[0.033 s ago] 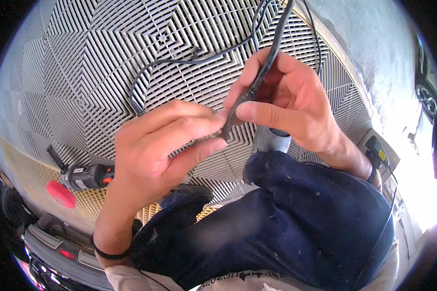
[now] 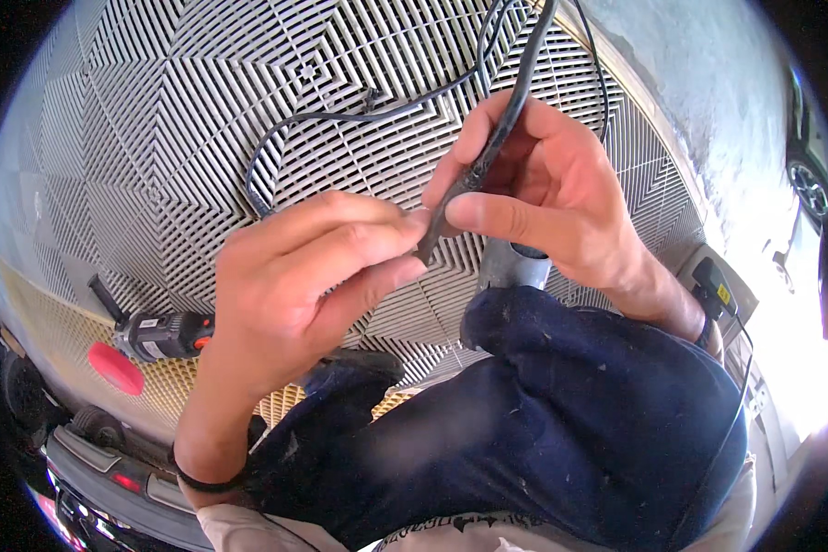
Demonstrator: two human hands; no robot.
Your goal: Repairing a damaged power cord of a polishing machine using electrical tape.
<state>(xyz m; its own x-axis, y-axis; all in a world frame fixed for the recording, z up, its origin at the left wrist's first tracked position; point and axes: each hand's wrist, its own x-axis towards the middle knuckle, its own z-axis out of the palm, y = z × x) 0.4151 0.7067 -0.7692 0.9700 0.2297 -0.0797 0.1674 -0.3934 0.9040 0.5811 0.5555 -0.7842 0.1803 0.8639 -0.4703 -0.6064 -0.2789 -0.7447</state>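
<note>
A thick black cable (image 2: 528,69) runs down from the top edge between my hands, with a wrapped-looking joint near its lower end. My right hand (image 2: 570,198) is closed around this part, the thumb pressed along the cable's near side. My left hand (image 2: 290,267) reaches in from the left, its index finger and thumb tips at the cable's lower end in a loose pinch. Whether anything small lies between those tips is too fine to make out. Below both hands are my knees in dark blue trousers (image 2: 607,386).
A thinner black cord (image 2: 340,118) curves across the grey slatted floor (image 2: 221,110). On the left, a black power tool (image 2: 167,336) lies by a red round pad (image 2: 117,368) on yellow honeycomb matting. A grey tubular thing (image 2: 515,267) stands beyond my right knee. Cars are visible at both sides.
My left hand has shifted very slightly, its thumb tip a little further left. The right hand and the cable stay where they were.
</note>
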